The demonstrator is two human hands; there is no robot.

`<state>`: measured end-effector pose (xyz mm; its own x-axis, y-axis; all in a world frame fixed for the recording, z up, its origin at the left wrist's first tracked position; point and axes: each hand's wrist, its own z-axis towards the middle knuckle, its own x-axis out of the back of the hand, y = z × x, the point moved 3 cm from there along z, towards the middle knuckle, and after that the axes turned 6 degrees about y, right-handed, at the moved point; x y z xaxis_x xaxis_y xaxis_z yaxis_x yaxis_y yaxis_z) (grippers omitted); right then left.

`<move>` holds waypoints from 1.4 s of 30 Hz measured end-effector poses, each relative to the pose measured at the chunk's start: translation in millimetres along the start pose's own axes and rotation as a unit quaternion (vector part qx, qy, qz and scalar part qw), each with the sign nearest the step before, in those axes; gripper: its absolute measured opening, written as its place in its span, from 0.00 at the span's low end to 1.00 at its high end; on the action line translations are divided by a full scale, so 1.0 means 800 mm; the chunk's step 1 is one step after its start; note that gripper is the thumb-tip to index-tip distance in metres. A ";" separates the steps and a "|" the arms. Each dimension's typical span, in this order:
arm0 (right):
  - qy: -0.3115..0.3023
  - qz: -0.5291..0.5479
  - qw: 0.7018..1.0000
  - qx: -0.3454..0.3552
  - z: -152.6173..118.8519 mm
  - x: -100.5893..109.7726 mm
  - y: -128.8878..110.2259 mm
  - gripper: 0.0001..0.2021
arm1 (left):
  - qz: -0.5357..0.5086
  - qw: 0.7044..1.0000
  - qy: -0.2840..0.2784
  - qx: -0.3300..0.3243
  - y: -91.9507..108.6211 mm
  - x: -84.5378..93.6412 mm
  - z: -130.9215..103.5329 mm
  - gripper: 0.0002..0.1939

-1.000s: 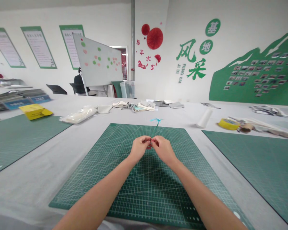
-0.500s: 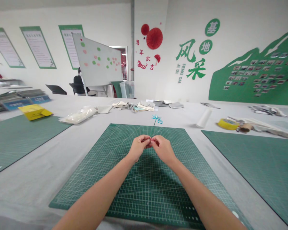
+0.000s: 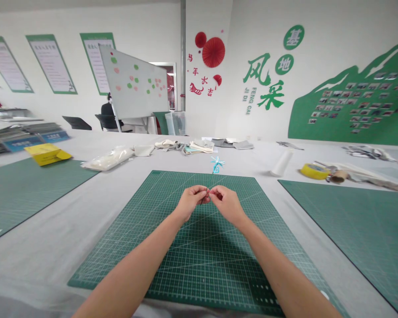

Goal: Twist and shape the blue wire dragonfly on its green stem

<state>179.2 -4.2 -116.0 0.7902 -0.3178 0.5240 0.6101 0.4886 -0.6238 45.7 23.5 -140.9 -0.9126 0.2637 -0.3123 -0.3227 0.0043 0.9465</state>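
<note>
Both hands meet fingertip to fingertip above a green cutting mat [image 3: 172, 247]. My left hand [image 3: 191, 202] is closed in a pinch on the thin dark stem of a light-blue flower ornament [image 3: 216, 164]. A short dark end of the stem pokes out under the left fingers. My right hand [image 3: 226, 203] pinches closely beside it, at the same stem. The ornament has narrow petals and a curled loop, and it stands out beyond the hands, past the mat's far edge. Most of the stem between the fingers is hidden.
More cutting mats lie at the left [image 3: 36, 190] and right. Across the table sit a yellow packet [image 3: 48, 154], a clear plastic bag [image 3: 108, 160], fabric scraps [image 3: 199, 146], a white roll [image 3: 281, 162] and yellow tape [image 3: 315, 171]. Behind stands a whiteboard [image 3: 135, 97].
The blue flower ornament has turned about its stem: its curled loop was at the right and now shows lower, near the stem. The hands have hardly shifted; the right fingertips have moved slightly.
</note>
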 end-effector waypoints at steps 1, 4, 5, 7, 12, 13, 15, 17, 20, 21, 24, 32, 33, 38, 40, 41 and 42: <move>0.006 0.001 1.000 -0.002 0.000 0.002 -0.001 0.05 | 0.002 1.000 -0.001 -0.001 0.001 0.000 0.000 0.12; 0.054 0.033 0.998 -0.013 0.002 0.010 -0.004 0.06 | 0.015 1.000 -0.006 -0.003 0.001 0.000 0.000 0.12; 0.075 0.054 0.995 -0.022 0.003 0.013 -0.005 0.08 | 0.022 1.000 -0.009 -0.002 0.001 -0.001 0.000 0.11; 0.104 0.104 0.988 -0.044 0.005 0.018 -0.003 0.13 | 0.037 0.999 -0.023 0.005 0.000 -0.003 -0.002 0.11; 0.119 0.231 0.962 -0.080 0.009 0.017 0.008 0.12 | 0.041 0.996 -0.067 0.034 -0.004 -0.011 -0.008 0.13; 0.122 0.247 0.958 -0.086 0.009 0.016 0.009 0.11 | 0.036 0.996 -0.070 0.041 -0.004 -0.012 -0.008 0.14; 0.126 0.260 0.953 -0.095 0.009 0.016 0.010 0.10 | 0.026 0.996 -0.073 0.051 -0.005 -0.012 -0.009 0.15; 0.132 0.261 0.951 -0.098 0.009 0.017 0.009 0.10 | 0.023 0.995 -0.076 0.057 -0.007 -0.012 -0.009 0.15; 0.138 0.268 0.949 -0.091 0.009 0.020 0.004 0.09 | 0.009 0.994 -0.093 0.061 -0.007 -0.012 -0.009 0.14; 0.138 0.280 0.946 -0.090 0.009 0.020 0.003 0.08 | 0.001 0.993 -0.099 0.062 -0.007 -0.012 -0.010 0.13; 0.136 0.326 0.930 -0.107 0.009 0.020 0.003 0.10 | -0.012 0.991 -0.116 0.061 -0.006 -0.013 -0.012 0.12; 0.159 0.339 0.919 -0.126 0.009 0.021 0.003 0.07 | 0.018 0.994 -0.087 0.061 -0.006 -0.014 -0.012 0.13; 0.151 0.338 0.920 -0.128 0.009 0.021 0.002 0.08 | 0.015 0.994 -0.087 0.060 -0.006 -0.014 -0.012 0.13; 0.016 0.342 0.922 -0.181 0.006 0.007 0.003 0.20 | -0.012 0.995 -0.086 0.045 -0.001 -0.011 -0.010 0.12; -0.046 0.335 0.919 -0.203 0.003 -0.002 0.006 0.22 | -0.011 0.996 -0.080 0.031 0.001 -0.009 -0.009 0.11; -0.071 0.327 0.920 -0.205 0.002 -0.006 0.007 0.20 | -0.006 0.997 -0.075 0.022 0.002 -0.008 -0.009 0.11; -0.087 0.317 0.922 -0.203 0.001 -0.009 0.008 0.19 | -0.001 0.998 -0.068 0.013 0.002 -0.007 -0.008 0.11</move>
<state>177.0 1.4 -123.3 0.9958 0.0803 0.0428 0.0282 0.1750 -0.9842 48.7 15.9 -137.8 -0.8689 0.3928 -0.3013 -0.3159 0.0287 0.9484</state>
